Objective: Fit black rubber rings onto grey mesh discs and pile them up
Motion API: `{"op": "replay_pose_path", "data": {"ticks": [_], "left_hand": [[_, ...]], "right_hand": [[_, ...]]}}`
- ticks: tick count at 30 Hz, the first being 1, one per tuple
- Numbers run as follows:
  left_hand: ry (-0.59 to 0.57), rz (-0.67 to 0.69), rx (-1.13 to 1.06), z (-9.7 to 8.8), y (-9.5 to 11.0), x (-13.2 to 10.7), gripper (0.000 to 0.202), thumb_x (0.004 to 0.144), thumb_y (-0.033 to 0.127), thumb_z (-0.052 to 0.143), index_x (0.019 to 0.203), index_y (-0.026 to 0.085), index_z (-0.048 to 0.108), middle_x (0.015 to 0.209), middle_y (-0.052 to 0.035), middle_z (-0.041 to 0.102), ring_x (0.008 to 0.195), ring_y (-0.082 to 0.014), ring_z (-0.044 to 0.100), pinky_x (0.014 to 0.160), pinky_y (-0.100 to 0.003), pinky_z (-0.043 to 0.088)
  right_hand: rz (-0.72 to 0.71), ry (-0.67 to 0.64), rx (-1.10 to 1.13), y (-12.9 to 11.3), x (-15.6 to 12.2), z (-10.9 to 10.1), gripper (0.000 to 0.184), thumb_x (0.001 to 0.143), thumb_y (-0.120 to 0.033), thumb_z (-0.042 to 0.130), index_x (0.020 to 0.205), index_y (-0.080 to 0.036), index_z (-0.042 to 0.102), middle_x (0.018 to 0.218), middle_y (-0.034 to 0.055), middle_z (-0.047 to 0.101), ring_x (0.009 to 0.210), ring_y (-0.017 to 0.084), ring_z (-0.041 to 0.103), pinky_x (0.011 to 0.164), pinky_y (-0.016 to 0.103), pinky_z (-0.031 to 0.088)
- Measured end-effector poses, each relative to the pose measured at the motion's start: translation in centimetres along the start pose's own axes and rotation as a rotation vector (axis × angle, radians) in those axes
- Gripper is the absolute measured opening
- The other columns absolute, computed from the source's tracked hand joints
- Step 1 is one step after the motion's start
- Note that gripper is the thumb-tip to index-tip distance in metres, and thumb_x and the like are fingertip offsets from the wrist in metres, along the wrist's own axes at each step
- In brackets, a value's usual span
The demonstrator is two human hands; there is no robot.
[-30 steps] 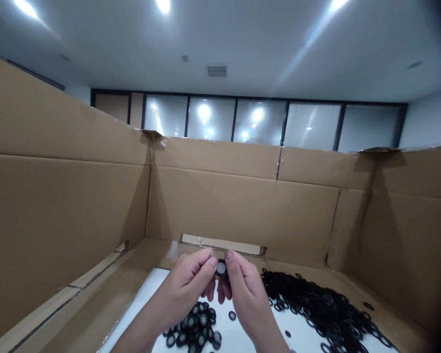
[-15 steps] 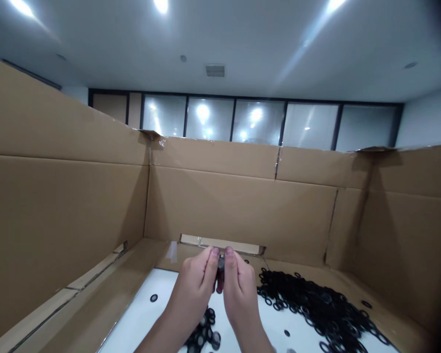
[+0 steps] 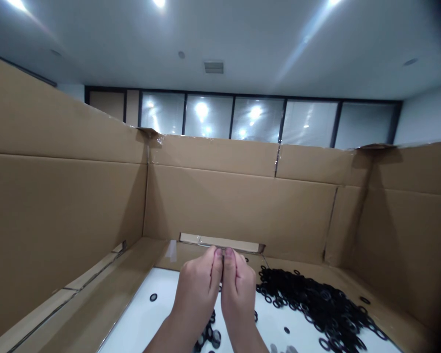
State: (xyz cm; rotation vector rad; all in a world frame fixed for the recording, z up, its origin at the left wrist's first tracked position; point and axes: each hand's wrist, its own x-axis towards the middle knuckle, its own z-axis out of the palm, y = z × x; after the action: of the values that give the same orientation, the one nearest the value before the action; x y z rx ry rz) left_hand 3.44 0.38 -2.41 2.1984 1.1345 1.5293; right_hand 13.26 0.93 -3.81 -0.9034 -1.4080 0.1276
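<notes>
My left hand [image 3: 198, 287] and my right hand [image 3: 238, 287] are raised side by side over the white table top [image 3: 147, 323], thumbs pressed together. Between the thumbs they pinch a small dark round part [image 3: 222, 267], of which only a thin edge shows. Below my wrists lies a small heap of black discs with grey centres [image 3: 208, 338]. A large pile of black rubber rings [image 3: 316, 306] spreads to the right of my right hand.
Tall cardboard walls [image 3: 238, 211] enclose the table on the left, back and right. A single loose ring [image 3: 154, 297] lies at the left, and a few more lie scattered near the big pile. A slot is cut low in the back wall [image 3: 220, 242].
Both hands have risen slightly and closed tighter together. The round part, whose grey face showed between the fingertips a second ago, is now almost hidden between my thumbs.
</notes>
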Motion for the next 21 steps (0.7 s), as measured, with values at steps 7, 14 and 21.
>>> {"op": "replay_pose_path", "data": {"ticks": [7,14,21], "left_hand": [[0.004,0.02,-0.038,0.1,0.0,0.1,0.032,0.105,0.032,0.03,0.076,0.023,0.042,0.063,0.0005,0.052,0.057,-0.0169,0.05,0.058,-0.028,0.031],[-0.121,0.022,-0.209,-1.6,-0.3,0.9,0.037,0.104,0.036,0.037,0.07,0.021,0.044,0.059,0.0032,0.048,0.054,-0.013,0.044,0.054,-0.024,0.031],[-0.043,0.042,-0.276,-1.6,0.1,0.5,0.04,0.105,0.036,0.037,0.068,0.021,0.044,0.054,0.005,0.044,0.05,-0.0108,0.042,0.051,-0.022,0.031]], "right_hand": [[0.002,-0.001,-0.021,0.1,0.3,0.0,0.052,0.107,-0.048,0.031,0.065,-0.021,0.048,0.058,0.0011,0.053,0.059,0.018,0.048,0.058,0.029,0.034],[-0.077,-0.329,-0.026,-1.2,2.2,-3.4,0.051,0.106,-0.043,0.034,0.061,-0.021,0.042,0.052,-0.0027,0.045,0.051,0.014,0.044,0.056,0.027,0.031],[0.021,-0.343,0.165,-2.2,1.8,-3.3,0.052,0.107,-0.045,0.032,0.063,-0.02,0.045,0.054,-0.0018,0.048,0.052,0.013,0.046,0.052,0.024,0.032]]}}
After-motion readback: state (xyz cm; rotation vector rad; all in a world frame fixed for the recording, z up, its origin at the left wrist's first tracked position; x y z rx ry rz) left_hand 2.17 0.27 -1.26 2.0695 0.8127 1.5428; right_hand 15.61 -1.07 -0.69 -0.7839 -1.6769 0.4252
